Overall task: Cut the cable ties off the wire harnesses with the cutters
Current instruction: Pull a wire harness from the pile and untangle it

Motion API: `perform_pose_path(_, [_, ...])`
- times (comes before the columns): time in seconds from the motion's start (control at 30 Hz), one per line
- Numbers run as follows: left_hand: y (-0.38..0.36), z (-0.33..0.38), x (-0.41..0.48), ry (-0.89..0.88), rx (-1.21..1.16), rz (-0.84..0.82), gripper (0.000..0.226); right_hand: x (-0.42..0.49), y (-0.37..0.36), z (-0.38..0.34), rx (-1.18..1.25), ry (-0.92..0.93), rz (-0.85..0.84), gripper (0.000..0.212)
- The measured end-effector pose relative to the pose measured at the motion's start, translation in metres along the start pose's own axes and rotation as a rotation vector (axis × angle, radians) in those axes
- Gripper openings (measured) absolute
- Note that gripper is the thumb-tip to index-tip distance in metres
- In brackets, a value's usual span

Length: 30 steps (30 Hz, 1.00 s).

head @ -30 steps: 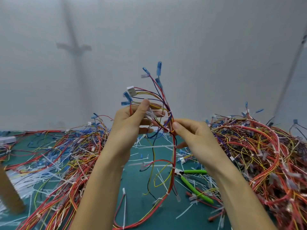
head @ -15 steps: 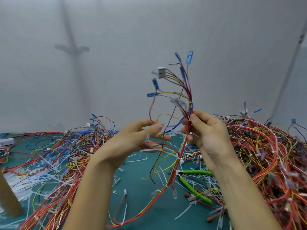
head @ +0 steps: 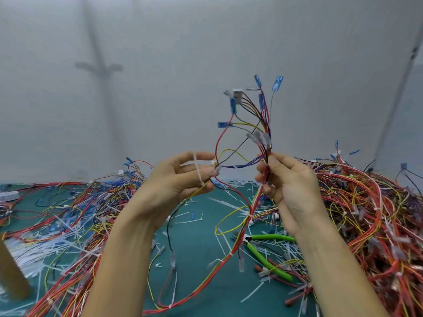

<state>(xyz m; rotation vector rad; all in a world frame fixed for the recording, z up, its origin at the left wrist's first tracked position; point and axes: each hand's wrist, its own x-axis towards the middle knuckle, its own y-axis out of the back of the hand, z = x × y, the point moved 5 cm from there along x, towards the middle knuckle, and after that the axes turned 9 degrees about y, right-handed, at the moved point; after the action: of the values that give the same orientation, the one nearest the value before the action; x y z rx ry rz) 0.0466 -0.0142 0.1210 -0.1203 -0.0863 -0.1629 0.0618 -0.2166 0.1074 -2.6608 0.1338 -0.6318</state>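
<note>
Table (head: 196, 243): I see a green surface running back to a pale wall. Its only open strip is the middle lane between two heaps, and that lane is littered with cut white ties.

Right heap (head: 366, 213): a dense pile of red and yellow harnesses that fills the right edge and crowds my right forearm.

Left heap (head: 75, 213): a flatter pile spreading to the left edge, where a cardboard tube (head: 11, 271) stands.

Held harness (head: 265, 124): its long axis is near upright. Blue connectors fan upward and the trunk trails down and left onto the table.

Right hand (head: 290, 186): it grips the trunk just below the fan, with fingers curled round it.

Left hand (head: 174, 184): its fingertips pinch a side branch level with the right hand. A white cable tie (head: 196, 170) lies across its fingers.

Cutters (head: 272, 237): they rest on the table under my right wrist, touched by neither hand. The nose points left and the green handles splay right and down-right.
</note>
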Motion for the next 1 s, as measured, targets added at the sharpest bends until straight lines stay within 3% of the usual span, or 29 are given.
perform_pose_path(0.1, [0.008,-0.002,0.002,0.03,0.114,0.15,0.02,0.0,0.001,0.0,-0.024,0.029,0.028,0.021])
perform_pose_path(0.2, [0.011,-0.002,0.001,0.077,0.27,0.225,0.029,0.0,0.002,-0.001,-0.043,0.067,0.048,0.019])
perform_pose_path(0.4, [-0.021,-0.002,-0.007,0.066,0.382,-0.101,0.032,-0.002,-0.009,-0.003,-0.068,0.159,-0.028,0.012])
perform_pose_path(0.57, [-0.035,-0.003,-0.005,0.019,0.428,-0.163,0.034,-0.006,-0.022,-0.002,-0.112,0.17,-0.18,0.021])
perform_pose_path(0.7, [-0.033,-0.002,-0.003,-0.041,0.354,-0.06,0.029,-0.009,-0.027,0.001,-0.141,0.132,-0.27,0.03])
perform_pose_path(0.87, [-0.027,0.005,-0.001,-0.134,0.301,0.101,0.034,-0.011,-0.025,-0.009,-0.158,0.115,-0.313,0.023])
perform_pose_path(1.0, [-0.02,0.009,-0.001,-0.17,0.179,0.214,0.027,-0.01,-0.016,-0.007,-0.332,0.017,-0.303,0.016])
